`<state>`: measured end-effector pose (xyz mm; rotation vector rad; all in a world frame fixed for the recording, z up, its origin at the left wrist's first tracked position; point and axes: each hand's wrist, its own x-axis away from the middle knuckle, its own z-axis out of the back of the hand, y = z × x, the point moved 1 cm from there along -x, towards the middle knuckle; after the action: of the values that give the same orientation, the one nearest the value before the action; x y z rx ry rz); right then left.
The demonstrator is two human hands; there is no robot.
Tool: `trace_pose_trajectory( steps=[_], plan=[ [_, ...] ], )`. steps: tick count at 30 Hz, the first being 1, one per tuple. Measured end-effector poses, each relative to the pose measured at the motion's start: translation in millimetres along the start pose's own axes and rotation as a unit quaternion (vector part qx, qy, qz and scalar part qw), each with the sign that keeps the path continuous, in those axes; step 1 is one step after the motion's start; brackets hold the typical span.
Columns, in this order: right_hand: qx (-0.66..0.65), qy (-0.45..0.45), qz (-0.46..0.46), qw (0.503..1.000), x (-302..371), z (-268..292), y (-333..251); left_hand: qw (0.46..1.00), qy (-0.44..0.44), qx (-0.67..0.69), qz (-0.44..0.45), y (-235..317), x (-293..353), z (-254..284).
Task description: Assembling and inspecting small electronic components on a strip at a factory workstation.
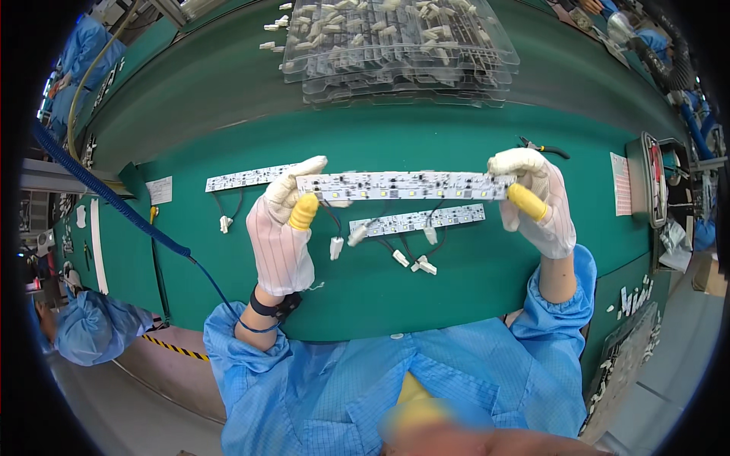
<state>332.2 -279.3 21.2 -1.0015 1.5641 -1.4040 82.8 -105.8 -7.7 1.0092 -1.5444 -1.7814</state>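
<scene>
A long white LED circuit board strip (pixel 403 185) is held up level over the green mat (pixel 365 292). My left hand (pixel 283 216), in a white striped glove with a yellow thumb cover, pinches its left end. The right end is pinched by my right hand (pixel 536 199), gloved the same way. Dark wires with white plug connectors (pixel 336 247) hang below the strip. Behind and beneath it, a second LED strip (pixel 418 220) lies on the mat with its own wired connectors (pixel 423 264). Another LED strip (pixel 247 178) lies left, partly hidden by my left hand.
Stacked clear plastic trays (pixel 403 57) full of boards and connectors stand at the back. Pliers (pixel 544 148) lie at the far right. A coiled blue cord (pixel 114 201) runs to my left wrist strap (pixel 275 306). A metal box (pixel 650 178) stands right. Other people (pixel 95 319) sit at left.
</scene>
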Motion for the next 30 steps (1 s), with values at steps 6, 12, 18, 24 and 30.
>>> trace_pose_trajectory(
  steps=[6, 12, 18, 24, 30],
  plan=[
    [-0.002, 0.018, -0.014, 1.0, -3.4, 4.4, 4.9, 0.993, -0.068, 0.091, 0.031, 12.9, 8.6, -2.2],
    [-0.028, 0.01, -0.051, 0.998, -5.7, 4.8, 6.9, 0.993, -0.065, 0.098, -0.029, 6.4, 11.9, 0.5],
    [0.005, 0.015, -0.005, 1.0, -1.1, 4.0, 10.0, 0.99, -0.058, 0.126, 0.003, 12.6, 8.7, -3.5],
    [-0.05, -0.079, 0.001, 0.996, 4.6, -2.4, -5.2, 0.998, 0.022, -0.051, 0.043, 8.4, 0.8, -3.0],
    [-0.056, -0.084, -0.002, 0.995, 7.4, -5.5, -13.5, 0.992, 0.001, -0.098, 0.076, 10.1, -7.0, -10.4]
  ],
)
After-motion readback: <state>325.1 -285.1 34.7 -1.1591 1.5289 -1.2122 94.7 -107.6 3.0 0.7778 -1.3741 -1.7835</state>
